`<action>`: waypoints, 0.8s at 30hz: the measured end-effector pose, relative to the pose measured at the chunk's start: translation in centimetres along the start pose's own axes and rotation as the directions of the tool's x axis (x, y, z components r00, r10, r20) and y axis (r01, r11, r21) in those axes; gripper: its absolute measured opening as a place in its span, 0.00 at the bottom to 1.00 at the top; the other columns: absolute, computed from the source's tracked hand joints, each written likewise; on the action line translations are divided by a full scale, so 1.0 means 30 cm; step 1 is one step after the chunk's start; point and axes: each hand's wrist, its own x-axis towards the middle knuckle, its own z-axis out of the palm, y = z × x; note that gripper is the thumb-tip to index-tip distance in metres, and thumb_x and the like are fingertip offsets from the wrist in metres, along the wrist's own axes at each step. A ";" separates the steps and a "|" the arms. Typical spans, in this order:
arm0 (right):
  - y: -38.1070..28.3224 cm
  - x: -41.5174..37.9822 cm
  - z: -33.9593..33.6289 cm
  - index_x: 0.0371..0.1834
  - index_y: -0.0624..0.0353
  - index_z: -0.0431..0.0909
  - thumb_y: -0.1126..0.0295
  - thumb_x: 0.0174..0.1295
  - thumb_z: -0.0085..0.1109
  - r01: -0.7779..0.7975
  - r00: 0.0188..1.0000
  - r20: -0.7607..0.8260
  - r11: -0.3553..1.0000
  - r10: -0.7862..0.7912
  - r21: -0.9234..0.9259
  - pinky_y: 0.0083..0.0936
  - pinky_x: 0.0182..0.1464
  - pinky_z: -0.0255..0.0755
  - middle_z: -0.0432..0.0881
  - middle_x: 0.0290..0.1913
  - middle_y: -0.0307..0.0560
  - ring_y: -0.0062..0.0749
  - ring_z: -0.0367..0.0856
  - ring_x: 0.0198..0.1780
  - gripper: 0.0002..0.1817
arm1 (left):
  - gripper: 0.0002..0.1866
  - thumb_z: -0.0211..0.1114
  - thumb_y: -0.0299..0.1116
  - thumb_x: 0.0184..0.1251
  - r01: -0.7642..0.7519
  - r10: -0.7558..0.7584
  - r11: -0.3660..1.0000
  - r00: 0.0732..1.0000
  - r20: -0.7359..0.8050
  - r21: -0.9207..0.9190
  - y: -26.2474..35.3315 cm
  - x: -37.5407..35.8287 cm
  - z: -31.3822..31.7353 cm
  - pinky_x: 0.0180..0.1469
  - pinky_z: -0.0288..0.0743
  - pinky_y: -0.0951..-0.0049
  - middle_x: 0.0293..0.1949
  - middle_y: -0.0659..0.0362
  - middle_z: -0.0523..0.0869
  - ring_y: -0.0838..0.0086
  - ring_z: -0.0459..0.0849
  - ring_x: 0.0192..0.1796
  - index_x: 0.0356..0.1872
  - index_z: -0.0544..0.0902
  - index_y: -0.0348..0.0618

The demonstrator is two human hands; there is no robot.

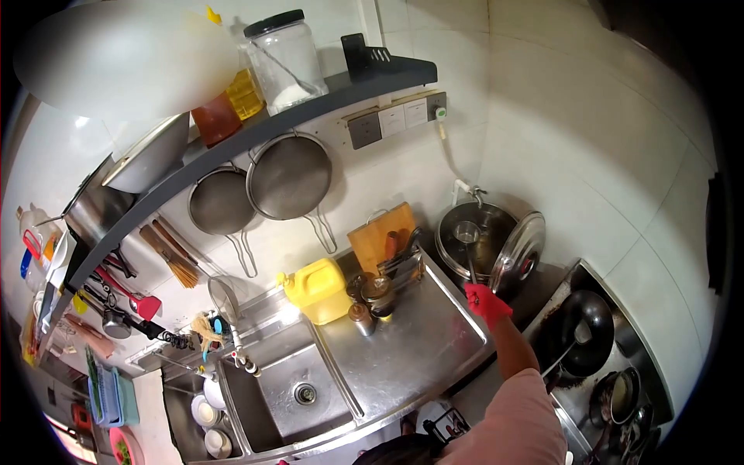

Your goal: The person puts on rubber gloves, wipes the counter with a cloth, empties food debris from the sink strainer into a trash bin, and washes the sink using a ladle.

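My right hand [487, 303], in a red glove, is stretched out to the far right corner with its fingers wrapped round the handle of a ladle [467, 233]. The ladle's bowl is inside a large metal pot [442, 253] that has dark contents. A shiny pot lid [518, 256] leans tilted against the pot's right side. Above the pot, a tap [474, 192] comes out of the wall. My left hand is not in view.
A steel sink [267, 446] and drainboard [411, 349] fill the middle, with a yellow jug [318, 291], jars [378, 294] and a cutting board [380, 235] behind. A wok [593, 325] sits on the stove at right. Strainers [291, 177] hang under a dark shelf [349, 89].
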 end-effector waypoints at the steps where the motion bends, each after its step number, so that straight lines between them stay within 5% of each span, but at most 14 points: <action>1: 0.009 -0.042 0.014 0.23 0.51 0.70 0.75 0.61 0.58 0.018 0.998 -0.057 0.999 -0.021 -0.043 0.15 0.28 0.61 0.67 0.23 0.31 0.17 0.69 0.26 0.10 | 0.16 0.51 0.44 0.79 -0.057 0.057 0.998 0.998 0.007 -0.034 0.074 -0.023 0.041 0.41 0.78 0.66 0.33 0.55 0.85 0.71 0.80 0.34 0.41 0.77 0.41; 3: 0.033 -0.097 -0.021 0.23 0.52 0.70 0.74 0.61 0.58 0.332 0.942 0.158 0.754 -0.296 -0.567 0.19 0.27 0.60 0.68 0.22 0.31 0.18 0.69 0.26 0.10 | 0.16 0.49 0.44 0.80 -0.087 0.077 0.987 0.994 0.077 0.137 0.268 -0.097 0.082 0.48 0.78 0.67 0.40 0.55 0.86 0.68 0.82 0.42 0.50 0.77 0.41; 6: 0.056 -0.222 0.003 0.20 0.53 0.71 0.70 0.60 0.60 0.307 0.935 0.071 0.697 -0.346 -0.648 0.23 0.26 0.58 0.69 0.21 0.34 0.19 0.68 0.24 0.12 | 0.19 0.48 0.45 0.81 -0.099 0.097 0.995 0.992 0.082 0.022 0.145 0.015 0.077 0.54 0.75 0.66 0.51 0.52 0.83 0.67 0.81 0.50 0.55 0.76 0.40; 7: 0.064 -0.271 0.019 0.20 0.53 0.71 0.69 0.61 0.60 0.275 0.944 0.019 0.751 -0.330 -0.600 0.23 0.25 0.58 0.69 0.20 0.35 0.20 0.68 0.23 0.12 | 0.18 0.49 0.44 0.80 -0.057 0.053 0.951 0.998 0.022 0.305 0.315 -0.063 0.110 0.58 0.74 0.63 0.53 0.51 0.82 0.66 0.80 0.53 0.55 0.76 0.39; 8: 0.074 -0.329 0.049 0.19 0.54 0.72 0.68 0.61 0.60 0.241 0.951 -0.031 0.801 -0.307 -0.548 0.23 0.25 0.58 0.69 0.20 0.35 0.21 0.68 0.22 0.13 | 0.21 0.51 0.48 0.80 -0.181 0.173 0.902 0.983 0.058 0.391 -0.033 0.236 0.049 0.63 0.72 0.57 0.52 0.51 0.82 0.65 0.79 0.53 0.60 0.74 0.43; 9: 0.067 -0.439 0.179 0.21 0.48 0.73 0.64 0.63 0.66 0.098 0.953 -0.229 0.916 -0.199 -0.388 0.19 0.26 0.59 0.70 0.21 0.31 0.18 0.69 0.22 0.14 | 0.14 0.51 0.38 0.78 -0.290 0.301 0.920 0.954 0.002 0.263 -0.115 0.352 0.086 0.51 0.75 0.64 0.41 0.56 0.81 0.71 0.78 0.43 0.55 0.75 0.42; 10: 0.079 -0.503 0.209 0.20 0.51 0.74 0.62 0.64 0.64 0.110 0.953 -0.212 0.898 -0.217 -0.426 0.21 0.25 0.59 0.70 0.19 0.33 0.20 0.68 0.21 0.15 | 0.09 0.52 0.28 0.76 -0.401 0.413 0.906 0.908 -0.074 0.133 -0.125 0.374 0.104 0.39 0.77 0.70 0.30 0.62 0.80 0.76 0.77 0.32 0.50 0.77 0.40; 16: 0.162 -0.860 0.336 0.18 0.56 0.76 0.59 0.66 0.61 0.101 0.963 -0.099 0.673 -0.252 -0.733 0.25 0.21 0.57 0.71 0.14 0.38 0.25 0.67 0.17 0.19 | 0.12 0.52 0.24 0.75 -0.195 0.202 0.958 0.979 -0.012 0.209 -0.053 0.325 0.096 0.30 0.72 0.70 0.27 0.62 0.76 0.76 0.73 0.29 0.55 0.77 0.40; 17: 0.187 -0.925 0.384 0.18 0.56 0.76 0.59 0.66 0.61 0.048 0.965 -0.133 0.648 -0.227 -0.760 0.25 0.20 0.57 0.71 0.14 0.38 0.25 0.66 0.16 0.19 | 0.12 0.51 0.24 0.75 -0.359 0.408 0.857 0.911 -0.062 0.370 -0.092 0.345 0.090 0.29 0.72 0.69 0.26 0.62 0.75 0.76 0.72 0.27 0.54 0.78 0.40; 20: 0.265 -1.126 0.484 0.18 0.54 0.75 0.58 0.68 0.59 -0.026 0.970 -0.136 0.468 -0.203 -0.883 0.23 0.21 0.56 0.70 0.14 0.36 0.23 0.66 0.16 0.21 | 0.11 0.56 0.27 0.72 -0.281 0.310 0.899 0.950 -0.035 0.336 -0.040 0.318 0.055 0.46 0.77 0.54 0.38 0.45 0.87 0.53 0.85 0.40 0.51 0.80 0.39; 21: 0.299 -1.181 0.513 0.17 0.53 0.74 0.58 0.69 0.58 -0.028 0.975 -0.110 0.385 -0.193 -0.922 0.22 0.21 0.56 0.70 0.15 0.35 0.22 0.66 0.16 0.21 | 0.12 0.57 0.27 0.71 -0.412 0.467 0.813 0.883 -0.039 0.410 -0.100 0.374 0.047 0.45 0.77 0.55 0.39 0.45 0.87 0.53 0.85 0.40 0.52 0.81 0.39; 22: 0.356 -1.227 0.526 0.21 0.53 0.75 0.59 0.70 0.57 -0.072 0.966 -0.194 0.543 -0.172 -0.837 0.22 0.21 0.56 0.70 0.15 0.35 0.21 0.66 0.17 0.19 | 0.12 0.57 0.27 0.70 -0.514 0.607 0.705 0.794 -0.041 0.488 -0.191 0.438 0.047 0.45 0.78 0.55 0.39 0.44 0.87 0.53 0.86 0.40 0.52 0.82 0.39; 23: 0.402 -1.268 0.561 0.24 0.53 0.76 0.59 0.71 0.56 -0.122 0.954 -0.273 0.677 -0.121 -0.726 0.22 0.21 0.55 0.70 0.16 0.35 0.19 0.65 0.17 0.17 | 0.13 0.58 0.27 0.69 -0.489 0.561 0.749 0.827 -0.036 0.447 -0.207 0.440 0.038 0.45 0.79 0.56 0.39 0.44 0.87 0.53 0.86 0.41 0.52 0.82 0.39; 24: 0.430 -1.369 0.700 0.28 0.52 0.76 0.59 0.72 0.55 -0.132 0.979 -0.202 0.639 -0.037 -0.758 0.22 0.21 0.54 0.69 0.17 0.34 0.18 0.63 0.17 0.14 | 0.13 0.58 0.27 0.68 -0.449 0.508 0.795 0.860 -0.043 0.408 -0.200 0.446 0.035 0.45 0.79 0.57 0.39 0.44 0.88 0.53 0.87 0.41 0.52 0.83 0.39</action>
